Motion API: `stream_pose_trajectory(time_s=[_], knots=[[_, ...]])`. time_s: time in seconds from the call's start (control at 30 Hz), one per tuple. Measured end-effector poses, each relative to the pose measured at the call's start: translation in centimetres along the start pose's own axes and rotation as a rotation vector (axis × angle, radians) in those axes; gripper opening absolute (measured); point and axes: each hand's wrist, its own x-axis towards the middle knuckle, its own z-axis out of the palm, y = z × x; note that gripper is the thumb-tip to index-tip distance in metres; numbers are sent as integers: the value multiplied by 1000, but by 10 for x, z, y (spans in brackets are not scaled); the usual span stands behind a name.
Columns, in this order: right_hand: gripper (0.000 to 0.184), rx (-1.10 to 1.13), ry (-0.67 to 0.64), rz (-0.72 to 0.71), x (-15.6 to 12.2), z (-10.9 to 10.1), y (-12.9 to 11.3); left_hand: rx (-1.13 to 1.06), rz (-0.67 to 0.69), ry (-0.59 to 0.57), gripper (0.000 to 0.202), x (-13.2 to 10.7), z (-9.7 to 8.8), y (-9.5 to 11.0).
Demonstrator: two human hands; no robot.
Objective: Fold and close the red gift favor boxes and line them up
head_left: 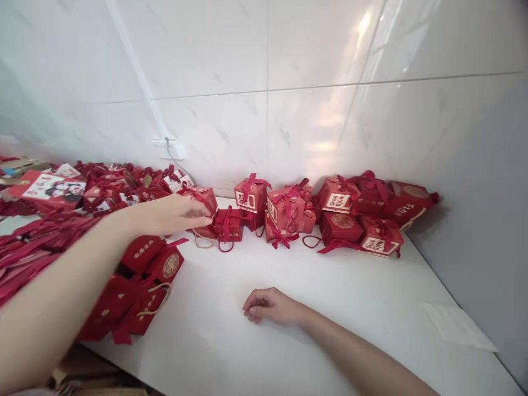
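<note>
My left hand (175,214) reaches across to the back row, its fingers bent against a red gift box (202,197) with a tan cord loop hanging below. The hand covers part of that box. Right beside it stands a small dark red gift box (230,225) tied with a ribbon bow. Over the white tabletop (231,352) my right hand (270,306) is loosely closed, fingers curled in, with nothing visible in it. Under my left forearm lies a cluster of dark red boxes (140,275) with gold print and ribbons.
Several red boxes with bows (286,212) line the tiled wall (231,132), some stacked, reaching to the right corner (381,236). A dense heap of red boxes (111,184) fills the left. A wall socket (167,148) and a pale sheet (457,327) are also in view.
</note>
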Motion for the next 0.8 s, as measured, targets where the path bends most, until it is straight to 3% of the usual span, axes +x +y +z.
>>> stream_pose_trajectory(time_s=[0.03,0.07,0.17,0.2,0.27,0.37,0.43,0.57,0.7,0.8], knots=[[35,-45,-14,-21,-1,-4,-9,13,178,-144,47,19,12,14],[30,-108,-23,-53,-3,-10,-22,5,273,-151,46,35,28,27],[21,-455,44,-273,-16,-40,-77,-207,398,124,42,62,89,53],[21,-501,133,-329,-22,-53,-99,-308,426,189,40,66,111,58],[22,-560,369,-415,-31,-84,-142,-453,450,205,35,72,150,65],[25,-635,837,-497,-27,-141,-191,-552,418,64,32,76,184,72],[21,-674,1091,-315,-12,-180,-207,-552,442,-17,32,76,188,74],[11,-589,1132,-79,30,-241,-203,-496,466,-119,33,62,168,74],[18,-453,1113,25,63,-267,-187,-410,451,-164,31,40,141,71],[16,-399,1125,-57,76,-270,-192,-366,450,-173,32,29,128,69]])
